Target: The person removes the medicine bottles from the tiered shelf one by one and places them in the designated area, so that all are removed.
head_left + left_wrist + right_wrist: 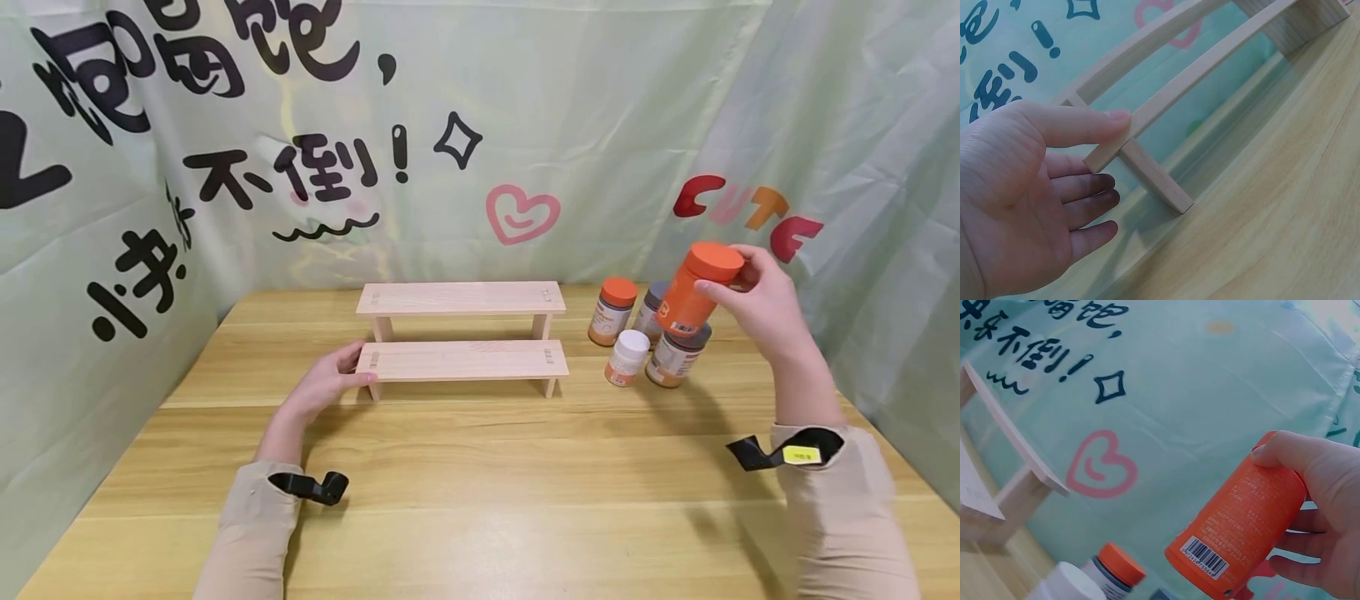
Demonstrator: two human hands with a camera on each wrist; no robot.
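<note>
My right hand (772, 304) grips an orange bottle (688, 292) near its orange lid, thumb on the near side and fingers round the far side. The bottle is held tilted above the other bottles, and a barcode shows near its base in the right wrist view. At the left end of a two-step wooden shelf (461, 362), my left hand (326, 383) holds the lower step. Its thumb (1107, 125) lies against the board's front edge, with the fingers behind and below the end. The shelf stands upright on the table.
Right of the shelf stand an orange-lidded bottle (611, 315), a small white-lidded bottle (627, 358), a grey-lidded bottle (672, 360) and another grey-lidded one (651, 304) partly hidden behind. A printed curtain (600, 125) hangs behind the wooden table (480, 500).
</note>
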